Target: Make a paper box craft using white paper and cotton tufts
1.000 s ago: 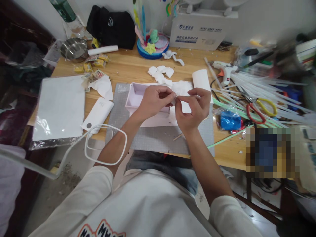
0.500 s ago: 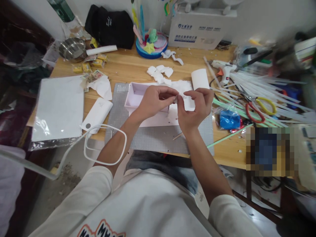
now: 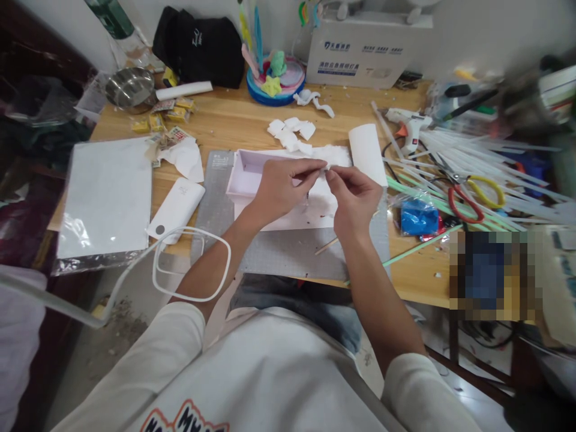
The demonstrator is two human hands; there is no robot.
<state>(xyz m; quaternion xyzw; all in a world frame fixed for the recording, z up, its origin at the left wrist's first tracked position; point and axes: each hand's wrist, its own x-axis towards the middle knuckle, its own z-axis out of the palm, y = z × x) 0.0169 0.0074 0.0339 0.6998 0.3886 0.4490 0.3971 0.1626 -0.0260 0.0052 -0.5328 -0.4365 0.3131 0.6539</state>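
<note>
My left hand (image 3: 281,189) and my right hand (image 3: 357,195) meet over the work surface, fingertips almost touching. Both pinch a small white scrap (image 3: 327,168), mostly hidden by the fingers; its material is unclear. Partly behind my left hand stands an open, pale lilac box (image 3: 246,174). Below the hands, a white sheet (image 3: 288,223) with dark specks lies on a grey cutting mat (image 3: 270,255). A thin wooden stick (image 3: 326,246) rests near my right wrist. Just beyond the right hand is a curled white paper piece (image 3: 366,153).
Torn white paper (image 3: 291,133) lies behind the hands. Rightward are scissors (image 3: 465,204), a glue gun (image 3: 409,129) and many glue sticks (image 3: 486,156). A white power bank (image 3: 177,207) and bagged white sheets (image 3: 105,198) lie left. A white lamp loop (image 3: 229,264) overhangs my left forearm.
My right hand's fingers have drawn together into a tighter pinch, and its fingertips have come in against the scrap. The left hand has barely shifted.
</note>
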